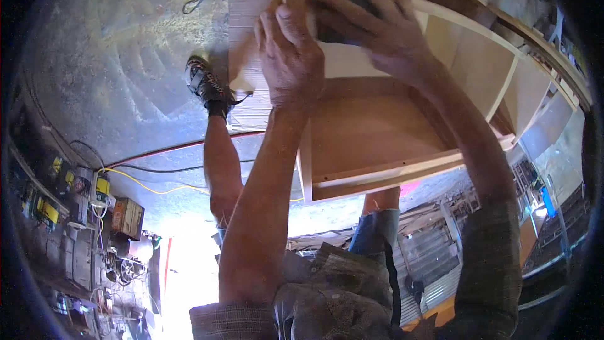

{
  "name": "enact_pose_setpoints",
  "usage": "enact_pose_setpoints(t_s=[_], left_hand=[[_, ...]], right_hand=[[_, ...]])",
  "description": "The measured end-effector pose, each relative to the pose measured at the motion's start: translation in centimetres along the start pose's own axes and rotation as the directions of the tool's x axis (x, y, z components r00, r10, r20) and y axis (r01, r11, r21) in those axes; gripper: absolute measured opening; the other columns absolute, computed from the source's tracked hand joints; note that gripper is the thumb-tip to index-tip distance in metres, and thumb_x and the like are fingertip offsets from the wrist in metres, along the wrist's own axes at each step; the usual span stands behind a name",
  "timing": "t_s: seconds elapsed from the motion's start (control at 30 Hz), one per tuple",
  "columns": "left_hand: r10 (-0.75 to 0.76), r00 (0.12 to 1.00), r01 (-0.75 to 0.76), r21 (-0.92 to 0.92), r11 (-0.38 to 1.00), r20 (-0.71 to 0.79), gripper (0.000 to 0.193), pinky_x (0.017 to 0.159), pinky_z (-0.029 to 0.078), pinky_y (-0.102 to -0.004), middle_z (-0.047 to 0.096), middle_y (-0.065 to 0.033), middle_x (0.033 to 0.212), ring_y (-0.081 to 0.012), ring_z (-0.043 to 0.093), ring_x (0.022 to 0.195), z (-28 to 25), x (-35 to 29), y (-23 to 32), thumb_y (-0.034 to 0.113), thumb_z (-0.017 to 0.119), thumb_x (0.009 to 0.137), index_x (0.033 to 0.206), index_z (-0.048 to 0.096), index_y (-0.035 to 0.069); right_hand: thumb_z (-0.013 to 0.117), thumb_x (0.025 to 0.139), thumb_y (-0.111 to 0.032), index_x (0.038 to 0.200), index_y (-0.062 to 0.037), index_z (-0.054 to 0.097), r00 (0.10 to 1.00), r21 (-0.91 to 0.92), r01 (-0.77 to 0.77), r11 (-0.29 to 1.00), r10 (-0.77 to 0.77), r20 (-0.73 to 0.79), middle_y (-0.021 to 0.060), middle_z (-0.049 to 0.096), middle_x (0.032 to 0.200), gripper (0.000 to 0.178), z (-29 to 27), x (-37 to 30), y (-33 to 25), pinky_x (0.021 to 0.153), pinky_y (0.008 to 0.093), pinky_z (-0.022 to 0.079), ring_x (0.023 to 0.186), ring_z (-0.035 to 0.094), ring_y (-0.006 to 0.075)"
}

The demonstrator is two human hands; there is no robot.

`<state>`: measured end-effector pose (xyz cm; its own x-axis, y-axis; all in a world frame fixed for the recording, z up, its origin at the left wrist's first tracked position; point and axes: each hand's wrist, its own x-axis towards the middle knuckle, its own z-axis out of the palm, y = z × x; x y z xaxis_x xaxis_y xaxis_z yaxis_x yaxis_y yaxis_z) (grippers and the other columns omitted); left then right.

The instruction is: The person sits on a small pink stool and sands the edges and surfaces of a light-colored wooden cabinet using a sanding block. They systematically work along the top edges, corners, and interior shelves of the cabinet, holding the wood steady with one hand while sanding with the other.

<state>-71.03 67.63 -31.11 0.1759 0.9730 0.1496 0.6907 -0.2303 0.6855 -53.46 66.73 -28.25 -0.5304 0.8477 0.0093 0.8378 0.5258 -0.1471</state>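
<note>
A pale wooden cabinet frame [384,173] with open compartments stands in front of me. My left hand [292,56] is closed round its upper left corner, fingers bent over the edge. My right hand [393,34], smeared by motion, grips a dark block-shaped thing [345,20] against the top edge just right of my left hand. The blur and my fingers hide what kind of thing the block is. Below both hands the cabinet's inner panel [377,126] shows reddish-brown, with a few small dark marks along its lower rail.
A flattened cardboard sheet [245,63] lies beside my shoe [204,82] on the concrete floor [126,75]. Red, black and yellow cables [157,189] cross the floor at left. Yellow-and-black tools [47,211] and a box [128,218] stand along the left side.
</note>
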Motion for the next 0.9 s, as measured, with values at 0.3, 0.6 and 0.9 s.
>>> enact_pose_setpoints(t_s=[0.3,0.6,0.9], left_hand=[[-0.163,0.98,0.176,-0.127,0.976,0.112,0.032,0.083,0.042,-0.0497,0.052,-0.0227,0.105,-0.0428,0.05,0.094,-1.3,0.6,1.2,0.019,0.029,0.098,0.117,0.047,-0.001],[-0.339,0.931,0.364,-0.275,0.89,0.135,0.04,0.083,0.042,-0.0491,0.054,-0.0253,0.104,-0.0452,0.051,0.097,-1.5,0.7,1.4,0.028,0.028,0.099,0.114,0.05,-0.003],[-0.166,0.985,0.17,-0.164,0.972,0.038,0.039,0.083,0.042,-0.0488,0.054,-0.0234,0.107,-0.0431,0.052,0.097,0.2,0.2,0.2,0.024,0.025,0.099,0.115,0.051,-0.001]], right_hand=[[0.066,0.071,-0.016,0.124,-0.023,0.055,0.977,0.012,0.171,0.985,-0.171,0.125,-0.0052,0.035,0.146,0.054,-2.5,0.6,2.2,0.09,0.0408,0.04,0.125,0.041,0.0226],[0.067,0.072,-0.019,0.128,-0.0206,0.051,0.98,0.121,0.179,0.976,-0.189,0.07,0.0006,0.036,0.145,0.058,-1.2,0.1,2.9,0.09,0.0438,0.039,0.126,0.037,0.0258],[0.07,0.062,-0.016,0.131,-0.0166,0.049,0.978,-0.061,0.191,0.98,-0.185,0.101,0.0023,0.035,0.145,0.073,-0.8,2.2,1.6,0.081,0.0372,0.038,0.121,0.039,0.0238]])
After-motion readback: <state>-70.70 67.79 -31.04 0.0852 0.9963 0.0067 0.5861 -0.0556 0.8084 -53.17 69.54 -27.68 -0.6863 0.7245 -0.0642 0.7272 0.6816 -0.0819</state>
